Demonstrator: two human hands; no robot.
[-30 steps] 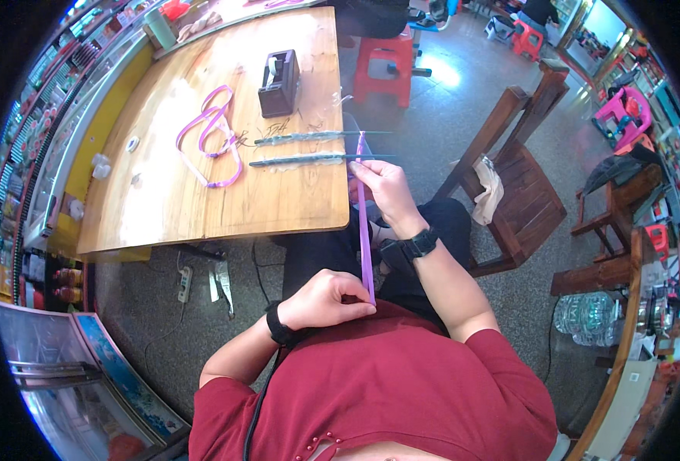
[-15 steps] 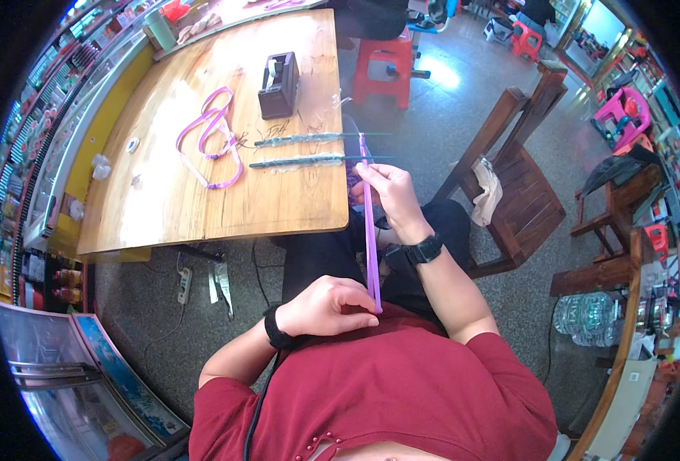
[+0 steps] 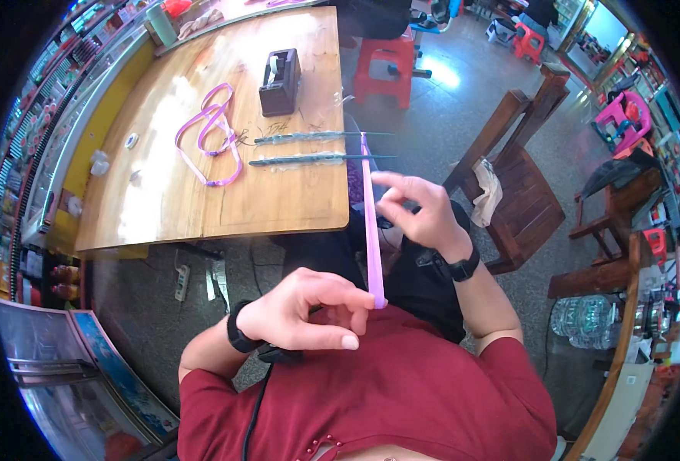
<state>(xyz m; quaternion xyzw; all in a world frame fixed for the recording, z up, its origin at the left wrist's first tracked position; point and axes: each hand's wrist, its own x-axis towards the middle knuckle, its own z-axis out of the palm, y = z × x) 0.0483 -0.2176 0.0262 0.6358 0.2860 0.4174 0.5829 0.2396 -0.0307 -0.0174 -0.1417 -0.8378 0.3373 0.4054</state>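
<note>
A purple ribbon (image 3: 371,230) runs taut from two thin dark sticks at the table's right edge down toward my body. My left hand (image 3: 309,307) holds its lower end at the index fingertip, with the other fingers curled and the thumb held apart. Just right of the ribbon is my right hand (image 3: 424,211), its thumb and index finger apart and nothing visible between them. The upper stick (image 3: 301,138) and the lower stick (image 3: 297,161) are fixed to the tabletop with clear tape, their tips jutting past the edge; the ribbon's upper end is on them.
On the wooden table (image 3: 278,207) lie a looped pink-purple lanyard (image 3: 231,173), a black tape dispenser (image 3: 280,83) and a small tape roll (image 3: 131,140). A wooden chair (image 3: 520,192) stands at the right, a red stool (image 3: 384,73) beyond the table. A power strip (image 3: 181,283) hangs below.
My right hand has let go of the ribbon near the sticks and moved down and right, its fingers opening. My left hand's thumb has spread downward, while the ribbon stays taut.
</note>
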